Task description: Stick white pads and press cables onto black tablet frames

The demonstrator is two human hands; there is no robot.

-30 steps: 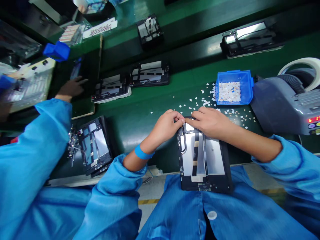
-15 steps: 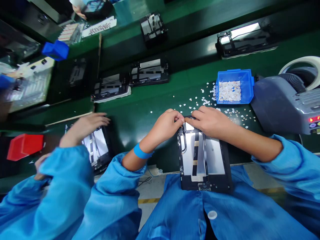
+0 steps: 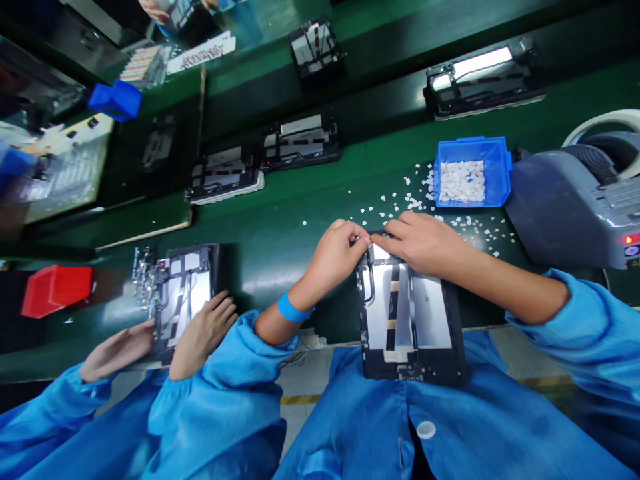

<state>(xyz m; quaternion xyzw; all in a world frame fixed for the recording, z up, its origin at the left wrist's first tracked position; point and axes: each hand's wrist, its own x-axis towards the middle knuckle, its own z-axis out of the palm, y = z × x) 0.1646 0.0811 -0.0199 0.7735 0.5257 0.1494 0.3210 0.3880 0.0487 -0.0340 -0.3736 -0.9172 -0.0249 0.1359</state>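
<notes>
A tablet with its back off lies tilted against my lap and the bench edge, showing silver battery panels and dark ribbon cables. At its upper left corner my left hand is closed in a pinch; any small piece between thumb and forefinger is hidden. My right hand rests over the top edge of the tablet and grips it there, its index finger reaching to the left fingertips. Small white sticker-like pieces lie scattered just beyond both hands.
A blue bin holds more white pieces. Right of it stands a grey tape dispenser. Opened tablets lie farther back. At left, a co-worker's hands touch another tablet, near a red bin.
My hands stay at the tablet's corner, almost unmoved. The co-worker's raised hand has come down to the right side of their tablet, and their other hand now touches its left side.
</notes>
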